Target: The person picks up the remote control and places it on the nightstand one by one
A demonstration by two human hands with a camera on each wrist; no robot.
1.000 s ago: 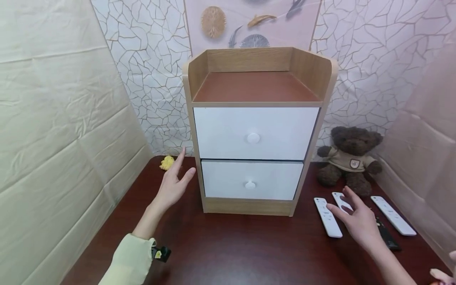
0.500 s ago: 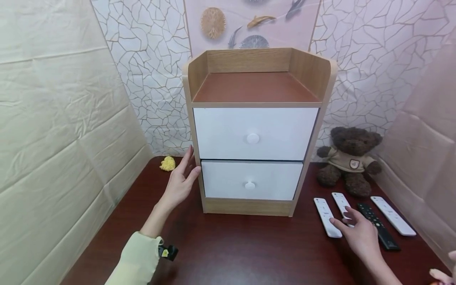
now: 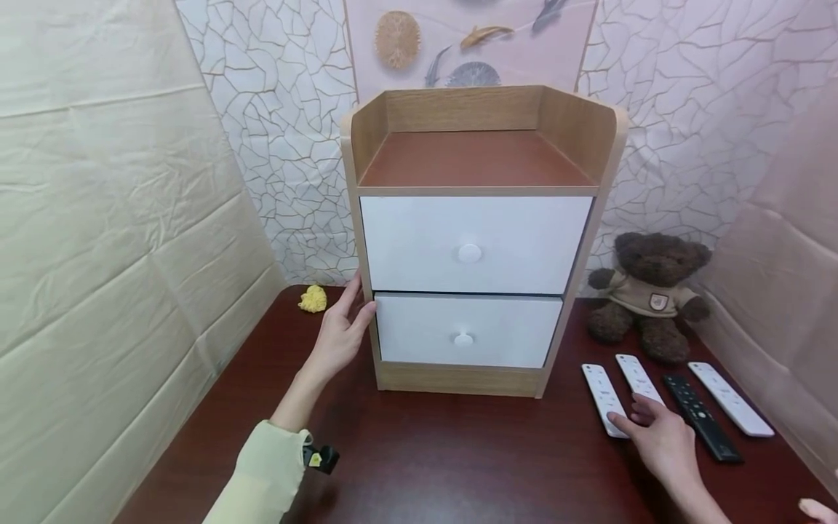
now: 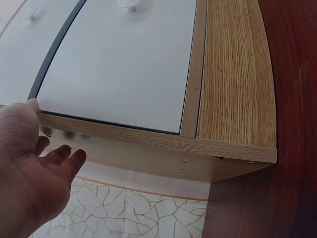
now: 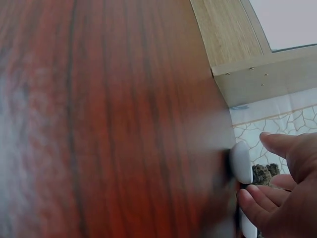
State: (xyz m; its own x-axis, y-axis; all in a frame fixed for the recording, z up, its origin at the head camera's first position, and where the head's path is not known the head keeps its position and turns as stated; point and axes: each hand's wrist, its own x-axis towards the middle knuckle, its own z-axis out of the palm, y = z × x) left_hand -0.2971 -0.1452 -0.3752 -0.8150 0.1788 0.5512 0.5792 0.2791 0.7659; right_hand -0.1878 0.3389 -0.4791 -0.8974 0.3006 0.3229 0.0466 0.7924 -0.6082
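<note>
My left hand is at the left side of a wooden cabinet with two white drawers. In the left wrist view its thumb meets the front edge level with the gap between the drawers, and its fingers extend along the side panel. My right hand hovers low over the white remote controls at the right. Its thumb is near the lower end of the left white remote; the fingers partly cover the second white remote. Whether they touch is unclear. Thumb and fingers are apart.
A black remote and another white remote lie to the right. Behind them sits a brown teddy bear. A yellow crocheted item is at the back left of the dark red table. Fabric walls stand on both sides.
My left hand has moved right, up to the cabinet's side. My right hand has lowered towards the white remotes, its thumb and fingers drawing closer together. The drawers stay closed.
</note>
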